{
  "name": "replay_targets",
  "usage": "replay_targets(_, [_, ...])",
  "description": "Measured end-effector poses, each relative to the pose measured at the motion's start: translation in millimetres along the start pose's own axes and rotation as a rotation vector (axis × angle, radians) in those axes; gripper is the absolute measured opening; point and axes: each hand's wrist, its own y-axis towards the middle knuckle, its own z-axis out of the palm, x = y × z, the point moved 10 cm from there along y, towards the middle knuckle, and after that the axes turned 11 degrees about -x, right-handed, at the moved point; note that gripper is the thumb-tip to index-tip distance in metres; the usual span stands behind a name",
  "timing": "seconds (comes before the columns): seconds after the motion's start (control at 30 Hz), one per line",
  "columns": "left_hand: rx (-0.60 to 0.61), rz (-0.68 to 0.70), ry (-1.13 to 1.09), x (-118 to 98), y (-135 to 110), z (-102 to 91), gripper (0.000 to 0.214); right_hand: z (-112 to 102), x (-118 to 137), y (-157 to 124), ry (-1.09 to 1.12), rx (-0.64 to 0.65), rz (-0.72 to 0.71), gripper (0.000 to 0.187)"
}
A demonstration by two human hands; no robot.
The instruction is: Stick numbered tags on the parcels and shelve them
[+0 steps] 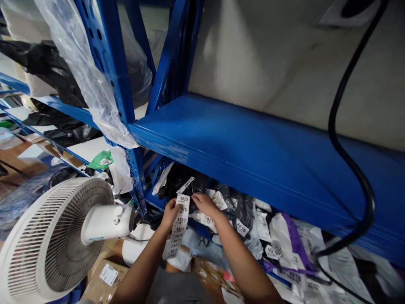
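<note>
My left hand (171,212) is closed on a long strip of printed number labels (181,219), which hangs down between my forearms. The numbers 4025 and 4027 can be read near its top. Just to the right, my right hand (204,202) reaches to a black plastic parcel (199,182), its fingers bent together by the strip's upper end. Whatever those fingertips may pinch is too small to make out. Above the strip, a white label (185,185) lies slanted against the black parcels on the lower shelf.
A blue shelf (240,143) juts out above my hands, beside a blue upright (110,63). A white fan (63,240) stands close on the left. Labelled parcels (284,240) line the lower shelf, and a black cable (335,143) hangs at right. Below is a cardboard box (104,283).
</note>
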Motion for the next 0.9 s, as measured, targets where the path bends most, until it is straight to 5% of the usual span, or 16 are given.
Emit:
replay_targets(0.1, [-0.001,-0.02,-0.001,13.8,10.0,13.7,0.045,3.9,-15.8,-7.9,0.047,0.021,0.042,0.033])
replay_targets(0.3, [-0.09,-0.018,0.053,34.3,16.4,14.9,0.044,8.8,-32.4,-5.7,0.141,-0.11,0.174,0.001])
replay_targets(0.47, [-0.183,-0.037,0.128,41.0,21.8,4.7,0.044,10.4,-34.0,-8.0,0.108,-0.239,0.211,0.006])
replay_targets(0.7, [-0.115,-0.149,0.12,43.8,19.5,11.0,0.048,3.7,-32.8,-15.5,0.121,-0.335,0.196,0.013])
replay_targets(0.9, [-0.175,-0.148,0.13,42.1,14.6,9.2,0.053,-1.9,-34.0,-17.3,0.146,-0.378,0.197,0.017])
